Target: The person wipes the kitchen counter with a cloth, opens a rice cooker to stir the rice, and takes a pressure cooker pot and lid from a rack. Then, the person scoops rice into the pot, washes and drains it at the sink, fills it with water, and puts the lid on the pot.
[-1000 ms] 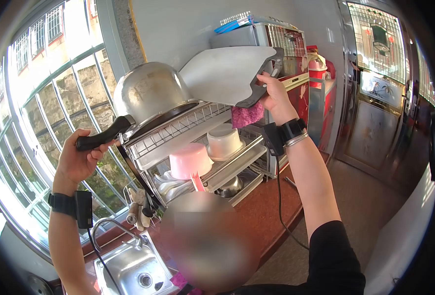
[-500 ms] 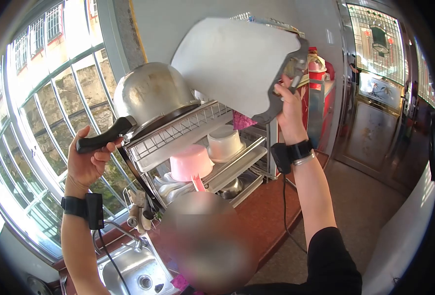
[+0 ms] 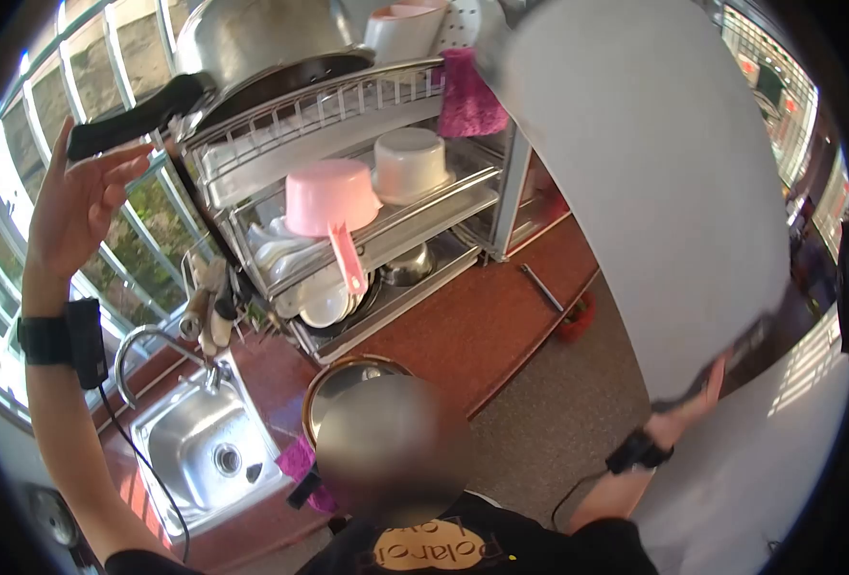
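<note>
My left hand [image 3: 84,216] is just below the black handle of an upturned steel pan [image 3: 261,38], which rests on top of the dish rack. Its fingers are apart and not wrapped round the handle. Lower right, my right hand [image 3: 688,412] grips a large grey cutting board [image 3: 654,182] by its dark handle edge. The board is blurred and stands tall on the right, over the floor. On the rack's middle shelf are a pink dipper [image 3: 328,196] and a pale, rounded container [image 3: 410,163].
The metal dish rack [image 3: 367,259] stands on a red-brown counter [image 3: 453,345]. A steel sink [image 3: 204,441] with a curved tap lies to the left, beside a barred window. A purple cloth [image 3: 472,96] hangs on the rack. A blurred round patch covers the lower middle.
The cutting board has swung from above the rack down to the right with my right hand. My left hand has loosened from the pan's handle. The view has tilted downward.
</note>
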`<state>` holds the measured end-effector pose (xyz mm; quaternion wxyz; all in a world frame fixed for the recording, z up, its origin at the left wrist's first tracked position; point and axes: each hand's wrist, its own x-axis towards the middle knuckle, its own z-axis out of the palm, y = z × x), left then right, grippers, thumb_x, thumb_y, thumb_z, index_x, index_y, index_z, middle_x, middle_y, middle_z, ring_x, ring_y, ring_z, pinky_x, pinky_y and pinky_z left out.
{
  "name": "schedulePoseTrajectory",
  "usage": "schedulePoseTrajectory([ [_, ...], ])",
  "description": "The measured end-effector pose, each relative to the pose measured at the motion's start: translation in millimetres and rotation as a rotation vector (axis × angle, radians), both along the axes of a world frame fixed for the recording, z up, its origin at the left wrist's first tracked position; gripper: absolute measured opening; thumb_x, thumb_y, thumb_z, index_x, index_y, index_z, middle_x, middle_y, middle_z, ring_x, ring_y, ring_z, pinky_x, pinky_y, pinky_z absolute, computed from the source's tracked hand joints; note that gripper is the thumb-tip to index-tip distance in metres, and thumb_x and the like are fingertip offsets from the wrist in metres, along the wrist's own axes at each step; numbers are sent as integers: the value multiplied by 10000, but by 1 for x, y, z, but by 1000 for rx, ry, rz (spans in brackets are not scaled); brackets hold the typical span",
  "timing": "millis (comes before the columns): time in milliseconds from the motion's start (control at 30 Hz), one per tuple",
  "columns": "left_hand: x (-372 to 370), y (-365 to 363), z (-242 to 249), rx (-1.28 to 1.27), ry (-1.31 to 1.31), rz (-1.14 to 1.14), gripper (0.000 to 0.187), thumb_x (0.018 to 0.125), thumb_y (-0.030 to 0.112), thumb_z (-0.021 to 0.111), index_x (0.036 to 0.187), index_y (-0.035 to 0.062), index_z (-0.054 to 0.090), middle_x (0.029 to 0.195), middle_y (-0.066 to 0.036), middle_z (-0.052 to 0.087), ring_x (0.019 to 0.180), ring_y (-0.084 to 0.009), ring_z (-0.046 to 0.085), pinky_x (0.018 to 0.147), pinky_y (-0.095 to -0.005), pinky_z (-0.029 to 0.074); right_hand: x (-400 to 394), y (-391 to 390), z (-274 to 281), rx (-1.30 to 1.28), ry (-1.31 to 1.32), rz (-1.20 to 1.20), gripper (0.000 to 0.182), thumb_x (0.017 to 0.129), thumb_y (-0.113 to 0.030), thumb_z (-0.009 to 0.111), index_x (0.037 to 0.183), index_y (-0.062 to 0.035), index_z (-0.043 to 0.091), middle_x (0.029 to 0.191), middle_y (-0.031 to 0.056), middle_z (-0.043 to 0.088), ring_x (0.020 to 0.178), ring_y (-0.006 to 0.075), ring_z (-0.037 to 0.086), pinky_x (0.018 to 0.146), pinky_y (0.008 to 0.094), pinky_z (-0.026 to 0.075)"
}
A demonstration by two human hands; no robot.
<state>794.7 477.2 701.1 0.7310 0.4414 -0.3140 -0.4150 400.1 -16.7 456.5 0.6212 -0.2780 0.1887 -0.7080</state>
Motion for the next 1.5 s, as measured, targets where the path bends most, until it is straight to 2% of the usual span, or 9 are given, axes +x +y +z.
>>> schedulePoseTrajectory([
  [67,-15,7,-6,2,-30,125,838,960,588,272,1418,-99,132,1357,-252,408,1000,-308,623,751,-367,598,-35,7,-34,-71,155,-58,530,963,-314,418,1402,-20,388,1386,79,423,1260,239,400,1060,379,310],
  [100,-43,-6,-11,78,-180,397,825,953,594,294,1334,-138,305,1181,-199,563,782,-168,660,591,-193,598,-48,7,-49,-41,257,-139,552,964,-333,401,1423,-30,349,1411,83,387,1284,244,369,1068,405,292],
  [333,-137,-1,-64,428,-440,748,713,945,619,284,1297,22,449,944,-91,594,643,-97,619,421,-148,486,-96,15,-67,-23,571,-298,563,946,-296,468,1396,12,327,1383,127,397,1250,254,397,1023,407,347],
  [433,-172,-10,-81,546,-497,814,694,957,601,258,1304,29,445,949,-100,583,631,-109,613,427,-157,484,-125,-15,-98,-724,935,-368,505,946,-232,478,1369,22,370,1362,124,418,1222,247,424,1016,386,343],
  [500,-186,-12,-89,543,-490,869,659,971,570,260,1297,32,457,946,-96,574,623,-116,607,427,-173,477,-111,-1,-80,-158,713,-24,459,940,-203,478,1330,34,424,1332,127,448,1192,237,449,998,369,350],
  [567,-194,-7,-93,575,-514,903,622,978,549,280,1292,46,470,942,-92,572,616,-115,601,434,-182,469,-111,-9,-106,-543,979,-127,413,926,-178,487,1285,25,484,1261,108,505,1124,208,487,941,344,377],
  [733,-204,-4,-93,596,-533,982,510,988,472,370,1259,62,505,905,-47,578,628,-98,595,459,-174,454,-81,-8,-145,-70,791,321,378,886,-149,561,1231,5,546,1035,48,613,858,119,543,740,270,409],
  [1267,-76,50,-18,171,-455,858,581,951,479,474,1262,-10,516,1040,-67,636,840,-97,627,611,-138,520,5,11,-303,398,336,743,467,892,-160,581,1328,-35,469,1156,58,592,1097,206,538,949,384,435],
  [1500,-51,25,21,224,-440,671,646,945,497,468,1160,-109,526,1042,-150,640,796,-102,659,615,-126,555,10,-7,-303,412,434,927,270,878,-251,664,1005,-21,601,956,81,624,919,213,607,823,406,501],
])
